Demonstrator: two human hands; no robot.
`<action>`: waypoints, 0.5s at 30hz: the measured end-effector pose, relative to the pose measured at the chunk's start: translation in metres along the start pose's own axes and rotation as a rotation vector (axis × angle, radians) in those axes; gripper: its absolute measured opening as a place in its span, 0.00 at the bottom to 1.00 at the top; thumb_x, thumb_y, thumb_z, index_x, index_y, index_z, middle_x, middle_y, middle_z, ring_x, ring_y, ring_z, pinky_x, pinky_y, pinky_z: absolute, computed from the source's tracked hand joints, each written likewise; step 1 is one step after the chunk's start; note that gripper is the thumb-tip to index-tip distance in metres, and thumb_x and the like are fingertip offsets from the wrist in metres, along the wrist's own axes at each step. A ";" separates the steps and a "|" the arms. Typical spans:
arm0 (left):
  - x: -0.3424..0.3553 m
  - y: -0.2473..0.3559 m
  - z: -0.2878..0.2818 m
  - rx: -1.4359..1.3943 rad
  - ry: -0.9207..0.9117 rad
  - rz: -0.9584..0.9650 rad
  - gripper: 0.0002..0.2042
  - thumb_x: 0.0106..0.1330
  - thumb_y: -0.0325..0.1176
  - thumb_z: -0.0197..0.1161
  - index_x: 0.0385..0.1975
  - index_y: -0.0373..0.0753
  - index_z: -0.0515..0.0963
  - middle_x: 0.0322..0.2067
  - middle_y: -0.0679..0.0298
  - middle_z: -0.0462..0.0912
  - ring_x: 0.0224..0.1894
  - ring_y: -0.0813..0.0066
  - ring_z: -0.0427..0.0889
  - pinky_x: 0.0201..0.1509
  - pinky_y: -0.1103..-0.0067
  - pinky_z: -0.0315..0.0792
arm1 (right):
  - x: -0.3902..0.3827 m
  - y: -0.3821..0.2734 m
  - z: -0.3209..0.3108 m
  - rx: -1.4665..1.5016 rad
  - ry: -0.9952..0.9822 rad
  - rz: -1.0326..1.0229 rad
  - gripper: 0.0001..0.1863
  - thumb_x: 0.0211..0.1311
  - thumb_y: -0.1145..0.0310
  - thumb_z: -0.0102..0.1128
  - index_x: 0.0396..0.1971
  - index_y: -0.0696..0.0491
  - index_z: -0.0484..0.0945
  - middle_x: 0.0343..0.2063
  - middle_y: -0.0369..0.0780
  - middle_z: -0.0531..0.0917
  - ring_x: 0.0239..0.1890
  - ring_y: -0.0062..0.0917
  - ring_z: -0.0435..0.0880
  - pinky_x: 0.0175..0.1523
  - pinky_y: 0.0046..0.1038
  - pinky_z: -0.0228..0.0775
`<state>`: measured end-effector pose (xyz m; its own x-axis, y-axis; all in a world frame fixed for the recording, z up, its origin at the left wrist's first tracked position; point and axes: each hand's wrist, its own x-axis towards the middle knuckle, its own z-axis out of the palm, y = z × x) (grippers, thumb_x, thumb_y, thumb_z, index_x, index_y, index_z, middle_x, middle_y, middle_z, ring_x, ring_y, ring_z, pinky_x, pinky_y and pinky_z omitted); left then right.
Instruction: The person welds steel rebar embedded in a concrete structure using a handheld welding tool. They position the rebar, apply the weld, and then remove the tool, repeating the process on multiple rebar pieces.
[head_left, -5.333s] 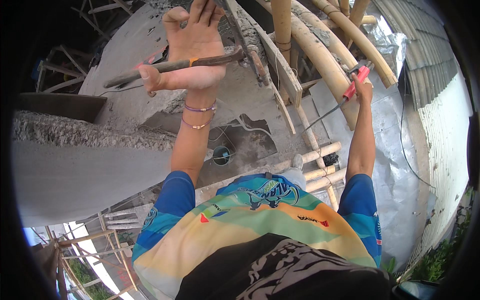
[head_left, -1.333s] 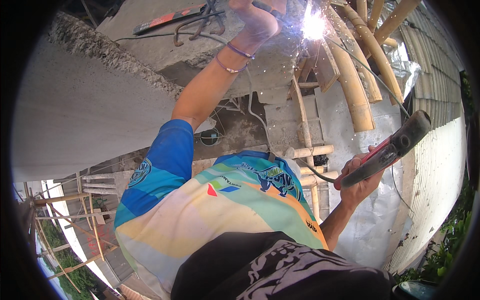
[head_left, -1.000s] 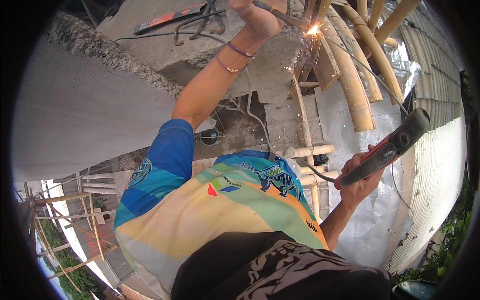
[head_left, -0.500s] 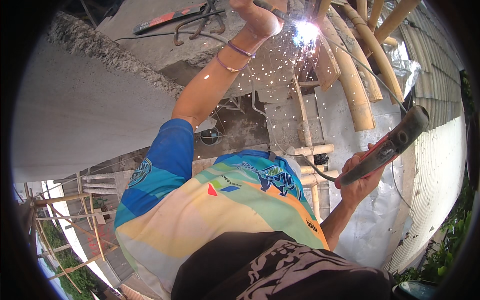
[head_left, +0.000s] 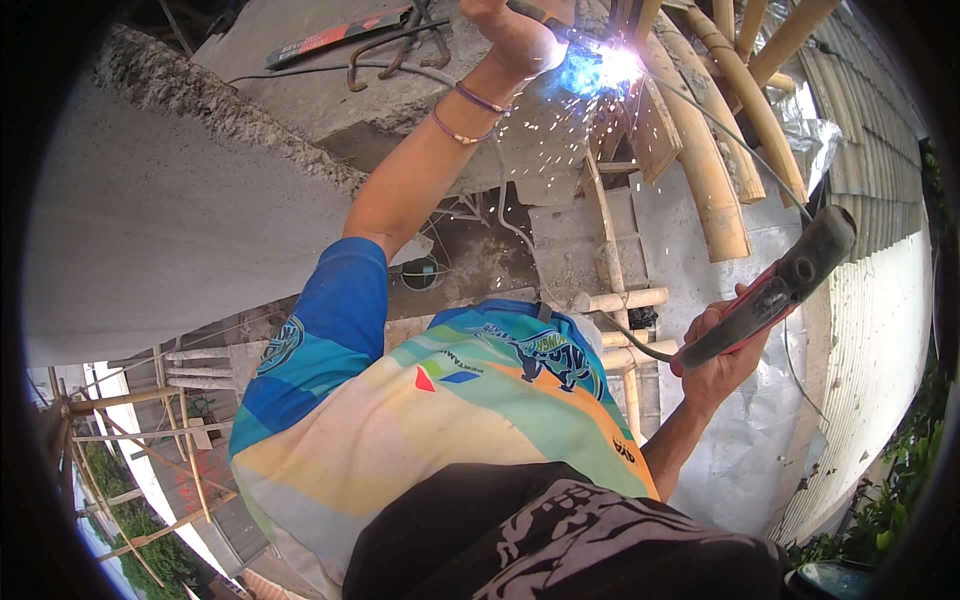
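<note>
My right hand is wrapped round a black and red welding electrode holder. A thin welding rod runs from the holder's far end up left to a bright arc. Blue-lit smoke and sparks surround the arc. My left hand, bracelets at its wrist, is at the top edge, just left of the arc. It appears closed on a dark metal bar leading toward the glare. Its fingertips are partly cut off by the frame, and glare hides the weld spot.
Bamboo poles and a wooden board lie right of the arc. Bent steel rods and a red and black flat box rest on concrete at upper left. A rough-edged concrete wall fills the left. Bamboo scaffolding stands lower left.
The glow has spread, with more blue smoke left of the arc, and the sparks are fewer. The electrode holder has shifted very slightly. Both hands keep nearly the same places.
</note>
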<state>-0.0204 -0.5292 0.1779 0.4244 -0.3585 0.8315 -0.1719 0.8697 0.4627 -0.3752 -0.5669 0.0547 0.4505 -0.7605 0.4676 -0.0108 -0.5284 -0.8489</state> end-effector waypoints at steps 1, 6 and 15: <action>0.000 0.000 0.000 0.005 -0.002 -0.004 0.23 0.65 0.58 0.47 0.29 0.41 0.68 0.37 0.55 0.71 0.41 0.65 0.68 0.46 0.72 0.62 | 0.000 0.000 0.000 0.003 0.001 0.004 0.26 0.65 0.73 0.62 0.59 0.64 0.64 0.25 0.36 0.75 0.18 0.15 0.73 0.23 0.18 0.64; -0.001 0.001 -0.003 0.024 -0.010 0.010 0.23 0.66 0.57 0.47 0.29 0.41 0.68 0.36 0.55 0.71 0.40 0.65 0.68 0.45 0.72 0.62 | -0.004 0.000 0.003 0.287 0.010 0.010 0.27 0.62 0.73 0.66 0.58 0.60 0.66 0.28 0.37 0.77 0.25 0.18 0.75 0.29 0.19 0.68; 0.004 -0.007 -0.004 0.186 -0.021 0.083 0.22 0.67 0.56 0.47 0.28 0.40 0.68 0.35 0.56 0.71 0.38 0.66 0.68 0.44 0.73 0.63 | 0.007 -0.011 0.014 0.611 0.366 0.061 0.28 0.56 0.73 0.71 0.54 0.50 0.66 0.23 0.38 0.79 0.15 0.23 0.74 0.21 0.26 0.72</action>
<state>-0.0138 -0.5358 0.1770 0.3836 -0.2972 0.8744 -0.3678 0.8193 0.4398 -0.3596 -0.5611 0.0635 0.1350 -0.9167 0.3762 0.5238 -0.2563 -0.8124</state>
